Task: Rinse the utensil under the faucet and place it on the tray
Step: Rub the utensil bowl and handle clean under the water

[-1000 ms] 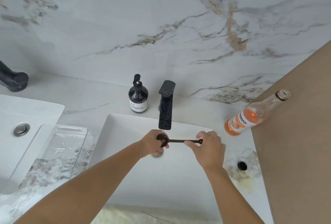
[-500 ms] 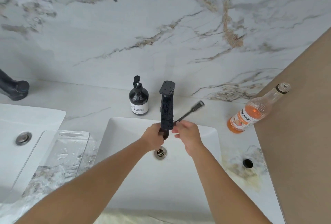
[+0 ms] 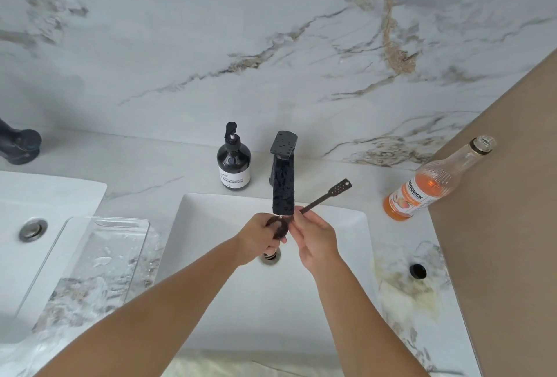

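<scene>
Two labels are seen: "SunQuick", legible in part, is printed on the orange label of the ribbed glass bottle (image 3: 422,188), which is leaned at 2 o'clock from the sink (image 3: 331,301) and is filled with orange liquid only in its lower part; small writing on the white label of the dark pump bottle (image 3: 233,162) cannot be read. The utensil (image 3: 324,198), a dark spoon-like tool with a perforated handle end, is held under the spout of the black faucet (image 3: 282,183), over the middle of the sink. Its round head is cupped by the curled fingers of the left hand (image 3: 261,238), and its thin handle is pinched between thumb and fingertips of the right hand (image 3: 313,233), the free end being pointed toward 2 o'clock. Whether water is running cannot be told. The clear tray (image 3: 99,259) is laid on the desk (image 3: 144,177) at 9 o'clock from the sink, wet, with nothing visible on it. A drain (image 3: 270,256) is partly hidden beneath the hands. A second sink (image 3: 45,195) and another black faucet (image 3: 18,144) are seen at 10 o'clock. A small black cap (image 3: 418,271) is set on the desk at 3 o'clock.
</scene>
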The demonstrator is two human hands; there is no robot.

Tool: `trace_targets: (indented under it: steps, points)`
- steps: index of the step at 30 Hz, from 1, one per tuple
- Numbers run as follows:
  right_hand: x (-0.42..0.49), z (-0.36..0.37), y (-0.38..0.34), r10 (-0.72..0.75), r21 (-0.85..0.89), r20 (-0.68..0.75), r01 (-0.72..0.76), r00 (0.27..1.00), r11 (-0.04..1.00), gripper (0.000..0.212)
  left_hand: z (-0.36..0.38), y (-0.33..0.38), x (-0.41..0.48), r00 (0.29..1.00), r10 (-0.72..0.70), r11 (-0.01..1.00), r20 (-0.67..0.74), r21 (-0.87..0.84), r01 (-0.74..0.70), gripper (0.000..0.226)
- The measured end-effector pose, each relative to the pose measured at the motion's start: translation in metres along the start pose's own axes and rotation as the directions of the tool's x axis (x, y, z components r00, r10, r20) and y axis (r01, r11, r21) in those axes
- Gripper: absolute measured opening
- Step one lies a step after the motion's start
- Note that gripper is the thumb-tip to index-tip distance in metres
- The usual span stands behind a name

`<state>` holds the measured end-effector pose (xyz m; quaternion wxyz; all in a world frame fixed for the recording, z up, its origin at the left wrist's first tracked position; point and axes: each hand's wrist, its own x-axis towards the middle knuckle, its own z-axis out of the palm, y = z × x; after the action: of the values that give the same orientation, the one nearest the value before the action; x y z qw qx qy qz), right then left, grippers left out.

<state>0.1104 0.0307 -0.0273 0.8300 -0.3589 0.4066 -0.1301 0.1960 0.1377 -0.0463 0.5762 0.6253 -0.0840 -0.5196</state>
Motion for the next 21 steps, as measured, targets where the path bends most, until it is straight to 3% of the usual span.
trace_targets:
  steps: [4,7,9,12,15,17,19,21]
  points:
    - [-0.004,0.0,0.008,-0.045,-0.004,-0.06,0.045,0.997,0.999,0.022,-0.001,-0.004,-0.003,0.998,-0.021,0.999,0.066,-0.042,0.024,0.045]
    - [-0.005,0.005,0.008,-0.085,-0.144,-0.048,0.077,0.995,0.987,0.011,0.004,-0.008,-0.004,1.0,0.006,0.999,0.019,-0.049,-0.005,0.031]
    - [-0.007,0.006,0.007,-0.075,-0.146,-0.033,0.07,0.997,0.987,0.011,0.004,-0.008,-0.003,0.998,0.028,0.995,-0.058,0.092,-0.022,0.024]
    - [-0.01,0.002,0.003,-0.008,-0.047,-0.081,0.005,0.997,0.999,0.01,-0.003,-0.003,-0.003,0.975,0.009,0.978,-0.223,0.204,0.038,0.036]
    - [-0.015,0.0,0.001,0.027,0.087,-0.083,-0.019,0.996,0.996,0.006,-0.005,0.003,-0.006,0.981,-0.026,0.992,-0.19,0.115,0.049,0.038]
    - [-0.02,0.0,0.002,0.024,0.119,-0.087,-0.014,0.996,0.993,0.005,-0.002,0.005,-0.008,0.992,-0.006,1.0,-0.122,-0.022,0.004,0.03]
    - [-0.023,0.001,0.002,0.043,0.18,-0.123,-0.02,0.991,0.983,0.005,0.0,0.007,-0.009,0.994,0.005,0.981,-0.112,-0.193,-0.026,0.042]
    - [-0.027,0.0,0.001,0.079,0.252,-0.159,-0.036,0.984,0.967,0.012,-0.001,0.009,-0.009,0.995,0.01,0.947,-0.103,-0.318,-0.043,0.039]
